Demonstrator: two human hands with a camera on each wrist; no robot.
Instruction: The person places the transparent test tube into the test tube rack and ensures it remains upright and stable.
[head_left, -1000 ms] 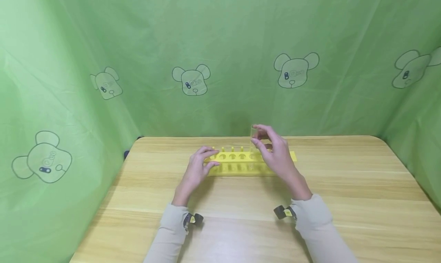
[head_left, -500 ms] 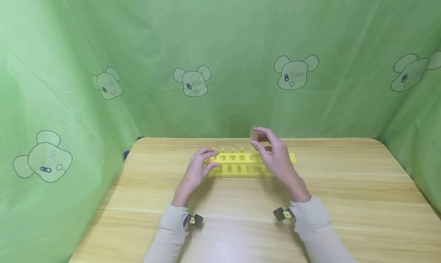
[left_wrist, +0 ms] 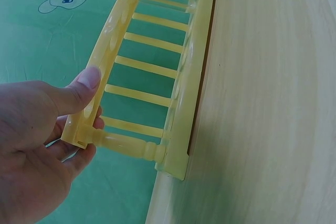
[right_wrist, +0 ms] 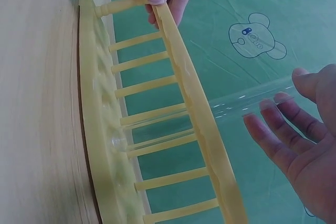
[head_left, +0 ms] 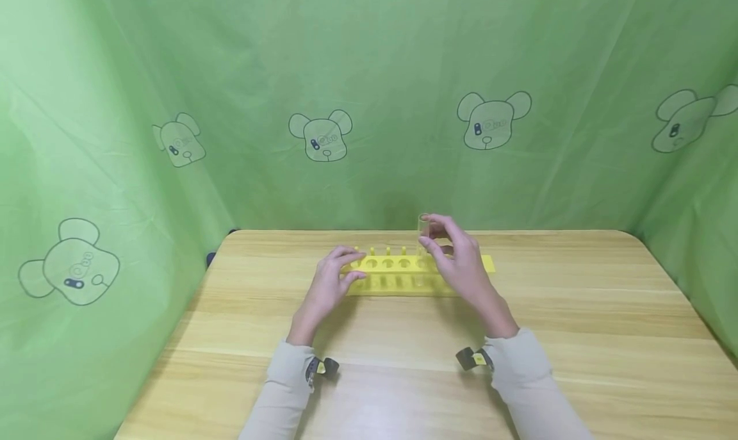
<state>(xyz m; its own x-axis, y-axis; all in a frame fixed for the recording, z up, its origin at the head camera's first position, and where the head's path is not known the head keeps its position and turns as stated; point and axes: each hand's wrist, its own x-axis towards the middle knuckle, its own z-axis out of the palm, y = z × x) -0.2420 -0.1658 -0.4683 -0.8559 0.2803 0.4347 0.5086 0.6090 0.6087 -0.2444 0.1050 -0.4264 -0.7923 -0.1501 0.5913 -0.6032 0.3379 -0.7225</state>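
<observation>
A yellow test tube rack [head_left: 398, 293] with a row of holes and pegs stands on the table. My left hand [head_left: 330, 280] grips the left end of its upper bar, thumb on top and fingers beneath in the left wrist view. A clear glass test tube [head_left: 423, 225] stands upright in one of the holes. My right hand [head_left: 464, 264] pinches the tube's upper part between thumb and fingers. In the right wrist view the tube [right_wrist: 231, 106] passes through the upper bar, and its rounded end is at the base. The right hand hides the rack's right-hand holes in the head view.
The wooden table [head_left: 576, 337] extends around the rack. A green curtain [head_left: 398, 56] with mouse-like head drawings hangs just behind it and along both sides. A small black camera [head_left: 464, 359] sits at the right wrist, with another camera [head_left: 331, 367] at the left.
The test tube and my right hand have dropped slightly relative to the rack. The left hand keeps its grip in the same place. The head view has tilted a little.
</observation>
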